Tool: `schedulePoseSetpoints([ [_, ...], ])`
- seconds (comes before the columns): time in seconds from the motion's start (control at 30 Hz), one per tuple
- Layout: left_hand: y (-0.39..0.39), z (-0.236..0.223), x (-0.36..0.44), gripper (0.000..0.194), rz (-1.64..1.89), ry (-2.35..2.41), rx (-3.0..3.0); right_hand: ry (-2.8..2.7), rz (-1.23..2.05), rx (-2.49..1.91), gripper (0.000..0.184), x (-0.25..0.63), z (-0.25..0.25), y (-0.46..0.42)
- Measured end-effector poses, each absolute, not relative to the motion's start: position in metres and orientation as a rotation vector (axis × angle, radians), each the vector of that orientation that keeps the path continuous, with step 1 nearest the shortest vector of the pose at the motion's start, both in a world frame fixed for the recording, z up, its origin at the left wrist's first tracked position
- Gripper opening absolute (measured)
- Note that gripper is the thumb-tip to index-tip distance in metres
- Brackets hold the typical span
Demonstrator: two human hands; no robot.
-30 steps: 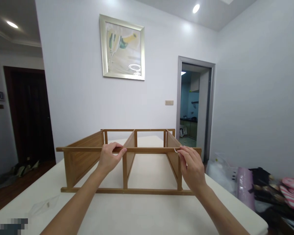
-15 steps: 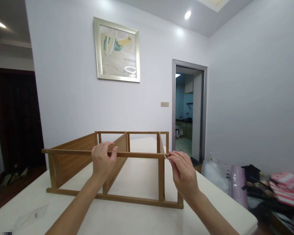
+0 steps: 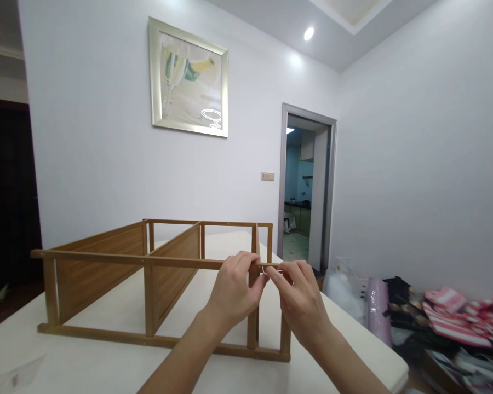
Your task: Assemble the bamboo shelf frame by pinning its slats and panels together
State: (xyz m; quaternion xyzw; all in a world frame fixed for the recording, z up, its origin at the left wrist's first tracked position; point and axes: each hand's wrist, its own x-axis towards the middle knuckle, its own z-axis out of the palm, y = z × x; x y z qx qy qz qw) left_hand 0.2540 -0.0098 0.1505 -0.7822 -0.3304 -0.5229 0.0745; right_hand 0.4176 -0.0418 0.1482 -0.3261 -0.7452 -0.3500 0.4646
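Note:
A brown wooden shelf rack [image 3: 148, 295] lies on its side on the white table [image 3: 119, 372]. Near the right end of its upper front rail, my left hand [image 3: 238, 282] is closed around the wood, thumb in front and fingers over the top. Right beside it, my right hand [image 3: 302, 295] pinches a small bent metal hex key [image 3: 264, 270] against the rail where an upright meets it. The fingers hide most of the key and the spot where its tip sits.
A clear plastic bag [image 3: 18, 377] lies at the table's front left. Beyond the right edge are a rolled pink-purple bundle [image 3: 378, 312], striped red-and-white cloth [image 3: 456, 323] and other piled items. A doorway [image 3: 306, 186] opens behind; a framed picture [image 3: 189, 79] hangs on the wall.
My left hand has slid right along the upper rail, from its middle to beside my right hand. The view has turned slightly right. My right hand stays at the rail's right end with the hex key.

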Motion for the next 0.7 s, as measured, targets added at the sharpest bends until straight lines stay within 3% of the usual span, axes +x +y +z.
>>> schedulePoseSetpoints([
  [0.7, -0.009, 0.153, 0.244, 0.012, -1.526, -1.038, -2.387, -1.925, -0.992, -0.882, 0.027, 0.411, 0.160, -0.042],
])
